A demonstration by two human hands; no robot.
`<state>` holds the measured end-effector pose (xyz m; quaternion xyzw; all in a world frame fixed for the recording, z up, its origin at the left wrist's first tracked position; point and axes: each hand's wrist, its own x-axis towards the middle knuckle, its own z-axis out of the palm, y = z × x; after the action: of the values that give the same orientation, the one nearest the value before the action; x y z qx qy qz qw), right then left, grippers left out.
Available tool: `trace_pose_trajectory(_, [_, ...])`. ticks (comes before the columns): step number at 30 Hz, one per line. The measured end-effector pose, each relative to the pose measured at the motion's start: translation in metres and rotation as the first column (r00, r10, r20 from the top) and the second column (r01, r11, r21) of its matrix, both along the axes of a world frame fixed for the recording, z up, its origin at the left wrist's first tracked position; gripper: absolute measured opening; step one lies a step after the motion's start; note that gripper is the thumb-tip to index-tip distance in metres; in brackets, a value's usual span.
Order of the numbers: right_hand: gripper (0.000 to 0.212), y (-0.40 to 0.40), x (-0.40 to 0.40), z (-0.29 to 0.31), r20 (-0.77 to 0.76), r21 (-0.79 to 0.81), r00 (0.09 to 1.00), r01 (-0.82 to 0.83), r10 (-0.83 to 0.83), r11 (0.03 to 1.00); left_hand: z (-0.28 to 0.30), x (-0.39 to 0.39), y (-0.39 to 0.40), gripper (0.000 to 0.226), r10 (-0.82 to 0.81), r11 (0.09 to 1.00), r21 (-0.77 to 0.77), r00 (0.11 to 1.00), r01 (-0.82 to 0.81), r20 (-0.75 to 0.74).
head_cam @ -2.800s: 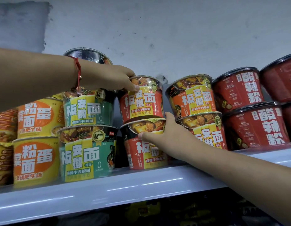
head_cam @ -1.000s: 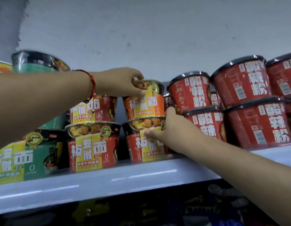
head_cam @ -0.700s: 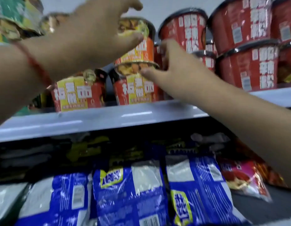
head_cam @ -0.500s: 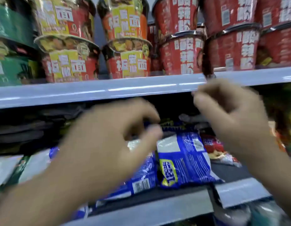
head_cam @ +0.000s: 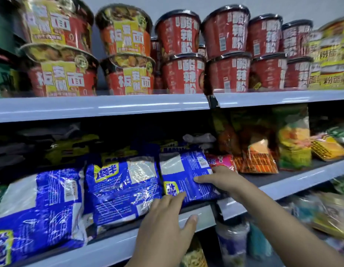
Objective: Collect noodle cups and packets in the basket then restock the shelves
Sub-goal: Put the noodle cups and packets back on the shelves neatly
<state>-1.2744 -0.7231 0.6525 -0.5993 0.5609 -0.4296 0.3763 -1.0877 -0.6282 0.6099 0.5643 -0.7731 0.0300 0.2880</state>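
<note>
blue packets (head_cam: 121, 187) packed edge to edge, open shelf floor (head_cam: 263, 175) right of them, upper shelf (head_cam: 101, 106) low overhead

I see three blue noodle packets (head_cam: 186, 178) lying flat, side by side on the middle shelf (head_cam: 294, 182). Above, red noodle cups (head_cam: 124, 54) stand stacked two high along the top shelf (head_cam: 101, 106).
</note>
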Motion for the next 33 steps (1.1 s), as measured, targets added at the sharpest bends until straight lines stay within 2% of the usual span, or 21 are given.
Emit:
trace_pose_trajectory(2, [0.029,0.000,-0.006,0.006,0.125,-0.009,0.986,-0.107,0.107,0.994,0.005,-0.005,0.000,0.059,0.031,0.996,0.080,0.995,-0.024,-0.090])
trace_pose_trajectory(4, [0.029,0.004,-0.010,0.009,0.201,-0.110,0.965,-0.150,0.170,0.982,0.009,-0.010,-0.003,0.054,0.044,0.987,0.162,0.946,0.009,-0.321])
trace_pose_trajectory(5, [0.033,0.004,-0.011,0.009,0.199,-0.177,0.963,-0.144,0.179,0.974,0.012,-0.013,-0.004,0.053,0.048,0.976,0.210,0.884,0.058,-0.466])
trace_pose_trajectory(7, [0.039,0.005,-0.013,0.009,0.071,-0.354,0.988,-0.102,0.135,0.930,0.023,-0.022,-0.010,0.070,0.057,0.939,0.265,0.661,0.219,-0.748])
trace_pose_trajectory(8, [0.041,0.005,-0.015,0.008,-0.051,-0.492,0.998,-0.065,0.046,0.868,0.029,-0.026,-0.015,0.080,0.085,0.919,0.270,0.523,0.287,-0.848])
trace_pose_trajectory(10, [0.048,0.009,-0.020,0.008,-0.312,-0.784,0.921,-0.110,-0.234,0.611,0.042,-0.032,-0.020,0.083,0.130,0.861,0.210,0.200,0.464,-0.971])
trace_pose_trajectory(12, [0.056,0.006,-0.028,0.003,-0.401,-0.903,0.801,-0.265,-0.445,0.337,0.055,-0.037,-0.021,0.090,0.163,0.790,0.103,-0.046,0.605,-0.986])
trace_pose_trajectory(14, [0.054,0.002,-0.036,-0.005,-0.357,-0.933,0.769,-0.325,-0.531,0.155,0.061,-0.041,-0.019,0.102,0.172,0.728,0.031,-0.138,0.685,-0.975])
trace_pose_trajectory(16, [0.048,-0.004,-0.044,-0.015,-0.264,-0.948,0.800,-0.318,-0.538,-0.008,0.059,-0.048,-0.021,0.103,0.179,0.707,0.007,-0.168,0.707,-0.969])
trace_pose_trajectory(17, [0.049,-0.008,-0.047,-0.020,-0.252,-0.942,0.814,-0.330,-0.523,-0.060,0.056,-0.051,-0.023,0.101,0.190,0.712,0.017,-0.170,0.702,-0.967])
trace_pose_trajectory(19, [0.046,-0.017,-0.053,-0.029,-0.278,-0.925,0.829,-0.367,-0.486,-0.097,0.050,-0.061,-0.025,0.084,0.200,0.742,0.047,-0.153,0.669,-0.968])
trace_pose_trajectory(21, [0.046,-0.021,-0.057,-0.036,-0.325,-0.914,0.838,-0.398,-0.437,-0.084,0.046,-0.067,-0.025,0.060,0.200,0.798,0.113,-0.083,0.592,-0.976])
trace_pose_trajectory(23, [0.053,-0.022,-0.062,-0.043,-0.407,-0.890,0.824,-0.455,-0.393,-0.031,0.041,-0.067,-0.027,0.048,0.203,0.849,0.157,-0.037,0.505,-0.979])
trace_pose_trajectory(24, [0.055,-0.021,-0.066,-0.044,-0.453,-0.880,0.814,-0.473,-0.364,0.038,0.041,-0.067,-0.027,0.049,0.200,0.867,0.165,-0.026,0.471,-0.979])
trace_pose_trajectory(25, [0.059,-0.018,-0.068,-0.045,-0.497,-0.868,0.818,-0.470,-0.289,0.162,0.041,-0.065,-0.029,0.051,0.192,0.881,0.162,-0.023,0.444,-0.981])
trace_pose_trajectory(26, [0.068,-0.012,-0.069,-0.042,-0.503,-0.831,0.855,-0.438,-0.125,0.344,0.042,-0.061,-0.030,0.054,0.182,0.893,0.152,-0.032,0.424,-0.983])
trace_pose_trajectory(27, [0.078,-0.006,-0.068,-0.036,-0.415,-0.726,0.904,-0.399,0.106,0.561,0.042,-0.057,-0.032,0.054,0.169,0.903,0.137,-0.043,0.408,-0.985])
trace_pose_trajectory(28, [0.087,-0.003,-0.065,-0.030,-0.205,-0.592,0.934,-0.356,0.291,0.723,0.043,-0.053,-0.033,0.051,0.149,0.913,0.121,-0.040,0.390,-0.988])
trace_pose_trajectory(29, [0.094,-0.006,-0.060,-0.024,0.027,-0.448,0.926,-0.326,0.378,0.832,0.042,-0.048,-0.033,0.046,0.121,0.924,0.107,-0.015,0.367,-0.992])
trace_pose_trajectory(31, [0.094,-0.019,-0.054,-0.011,0.294,-0.226,0.852,-0.378,0.433,0.898,0.045,-0.045,-0.031,0.035,0.056,0.936,0.081,0.082,0.342,-0.995])
trace_pose_trajectory(33, [0.063,-0.031,-0.050,0.001,0.388,-0.205,0.795,-0.419,0.467,0.884,0.049,-0.043,-0.032,0.031,-0.005,0.949,0.067,0.227,0.308,-0.974])
